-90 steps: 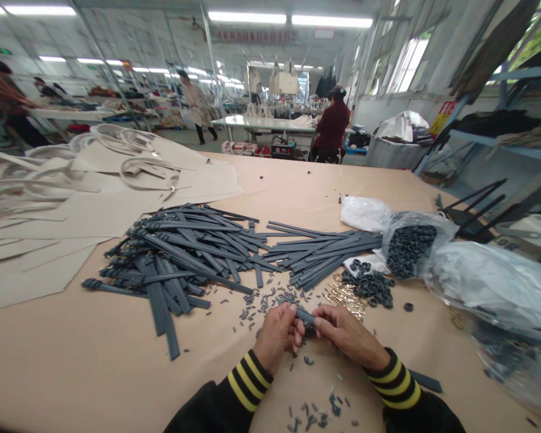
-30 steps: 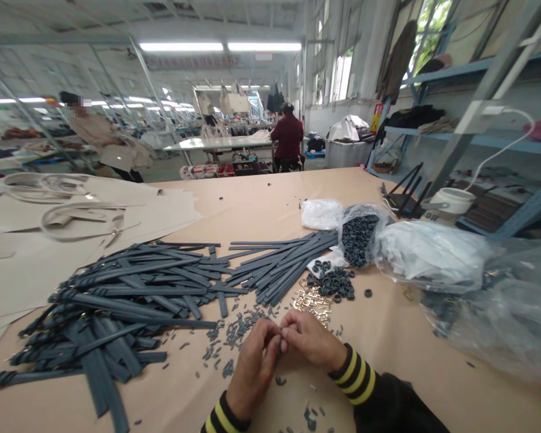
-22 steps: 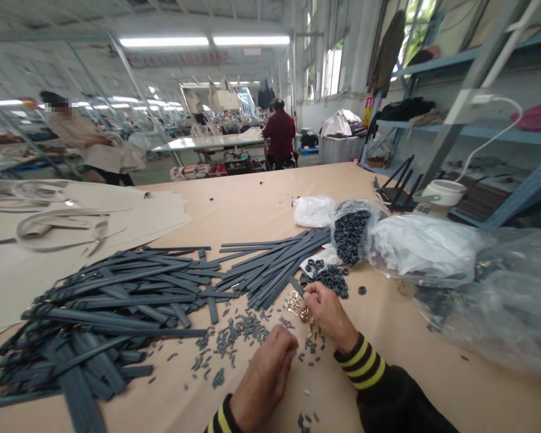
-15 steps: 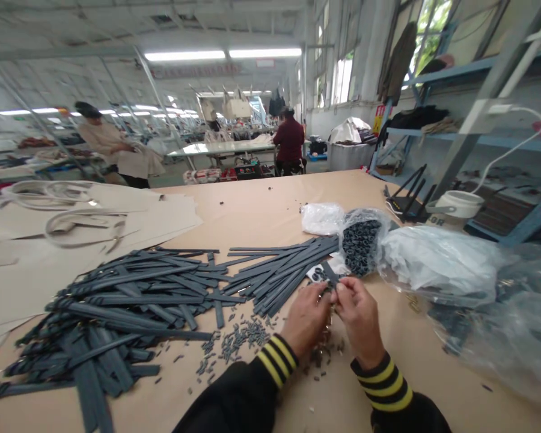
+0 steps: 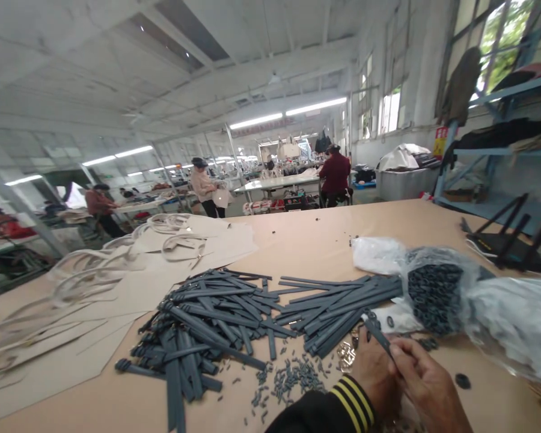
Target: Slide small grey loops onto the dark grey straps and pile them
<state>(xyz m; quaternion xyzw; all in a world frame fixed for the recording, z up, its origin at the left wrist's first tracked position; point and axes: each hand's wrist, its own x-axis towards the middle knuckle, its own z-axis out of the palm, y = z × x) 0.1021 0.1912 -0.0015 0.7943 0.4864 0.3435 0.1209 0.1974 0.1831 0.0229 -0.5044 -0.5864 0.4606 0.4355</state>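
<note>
My right hand (image 5: 428,382) pinches a dark grey strap (image 5: 379,337) between thumb and fingers. My left hand (image 5: 375,370) is closed at the strap's other end, close beside my right hand; its fingertips are partly hidden. Just left of my hands lie gold metal buckles (image 5: 346,356). Small dark rings (image 5: 390,322) rest on a white sheet beyond the strap. A bundle of dark straps (image 5: 329,313) lies to the left, and small cut dark pieces (image 5: 297,377) are scattered in front of it.
A large heap of straps (image 5: 207,325) lies left of centre, with beige panels and handles (image 5: 117,300) farther left. To the right stand a clear bag of dark rings (image 5: 435,291), a white plastic bag (image 5: 514,319) and a black router (image 5: 505,240). Other people work beyond the table.
The view has turned left and up, so the table's things sit farther right. Both hands stay together at the strap, which now slants between them.
</note>
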